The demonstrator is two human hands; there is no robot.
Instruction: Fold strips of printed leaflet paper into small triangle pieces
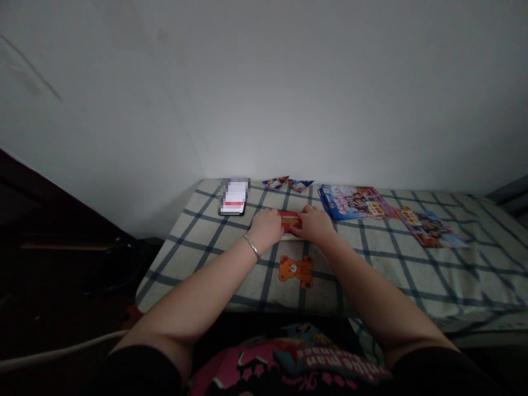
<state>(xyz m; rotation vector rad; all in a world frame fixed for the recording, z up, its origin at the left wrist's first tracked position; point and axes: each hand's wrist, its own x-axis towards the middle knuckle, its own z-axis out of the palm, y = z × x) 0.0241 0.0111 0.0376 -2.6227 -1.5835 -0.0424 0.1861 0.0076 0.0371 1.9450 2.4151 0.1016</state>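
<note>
Between my two hands is a small red printed packet [291, 221] with pale and yellow lettering, resting on or just above the checked tablecloth. My left hand [267, 226], with a silver bangle at the wrist, is closed on its left end. Curled over the right end are the fingers of my right hand [317, 224]. A whitish strip shows below the packet's near edge. Both ends are hidden under my fingers, so its full shape cannot be made out.
A phone [235, 197] with a lit screen lies back left. Two folded printed wrappers [275, 183] sit near the wall. To the right are a stack of colourful printed sheets [355, 202] and another sheet [431, 225]. A checked cloth [198, 258] with a bear print covers the table.
</note>
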